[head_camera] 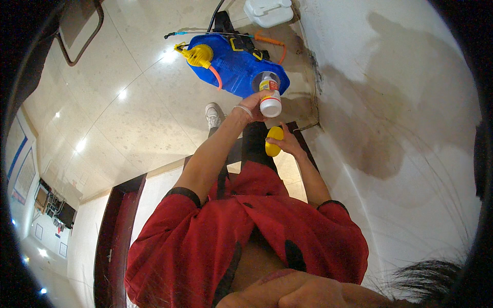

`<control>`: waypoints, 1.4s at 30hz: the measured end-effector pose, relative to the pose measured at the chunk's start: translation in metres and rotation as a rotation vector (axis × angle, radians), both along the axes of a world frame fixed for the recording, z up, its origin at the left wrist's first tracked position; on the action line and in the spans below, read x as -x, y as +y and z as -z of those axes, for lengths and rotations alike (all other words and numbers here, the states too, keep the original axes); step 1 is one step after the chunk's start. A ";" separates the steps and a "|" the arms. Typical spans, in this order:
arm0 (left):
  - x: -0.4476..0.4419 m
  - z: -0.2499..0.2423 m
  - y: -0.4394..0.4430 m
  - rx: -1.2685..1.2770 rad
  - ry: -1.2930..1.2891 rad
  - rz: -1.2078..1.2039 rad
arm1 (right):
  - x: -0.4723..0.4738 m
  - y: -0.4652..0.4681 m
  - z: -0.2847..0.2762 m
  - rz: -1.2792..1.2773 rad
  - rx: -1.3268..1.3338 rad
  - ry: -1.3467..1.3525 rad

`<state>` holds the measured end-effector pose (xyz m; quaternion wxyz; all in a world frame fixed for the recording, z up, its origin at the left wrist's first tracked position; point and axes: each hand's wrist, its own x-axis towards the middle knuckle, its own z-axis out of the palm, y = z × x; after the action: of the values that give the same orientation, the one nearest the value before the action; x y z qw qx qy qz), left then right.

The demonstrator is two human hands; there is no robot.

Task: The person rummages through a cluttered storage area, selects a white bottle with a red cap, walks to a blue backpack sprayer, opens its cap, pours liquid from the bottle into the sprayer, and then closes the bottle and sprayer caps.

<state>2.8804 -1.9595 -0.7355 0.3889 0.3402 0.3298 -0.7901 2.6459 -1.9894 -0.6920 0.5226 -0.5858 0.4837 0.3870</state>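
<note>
Tilted neck-down, a white plastic bottle with a red and yellow label is in my left hand. Its neck is at the round opening of a blue backpack sprayer tank lying on the floor; whether liquid flows cannot be told. My right hand, lower and to the right, grips a round yellow cap. The tank has a yellow lid with an orange-pink hose, black straps with yellow buckles, and a thin spray lance lying across its top.
A white plastic jug stands beyond the tank, near the stained wall on the right. An orange coiled hose lies between tank and wall. A metal-framed chair is at the upper left. My white shoe is below the tank.
</note>
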 end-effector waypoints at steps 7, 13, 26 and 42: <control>0.005 0.002 0.002 0.019 0.007 0.007 | 0.006 0.004 0.007 0.026 -0.001 -0.029; 0.004 -0.003 0.005 -0.003 -0.042 0.056 | 0.008 0.005 0.012 0.020 0.003 -0.007; -0.006 -0.010 0.004 -0.026 -0.110 0.084 | 0.004 0.005 0.015 0.040 -0.018 0.007; 0.008 0.016 0.007 -0.059 -0.050 0.067 | 0.001 0.000 0.015 0.015 -0.005 0.018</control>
<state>2.8720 -1.9530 -0.7520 0.3600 0.3820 0.3314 -0.7840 2.6448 -1.9893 -0.7068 0.5224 -0.5774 0.4919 0.3896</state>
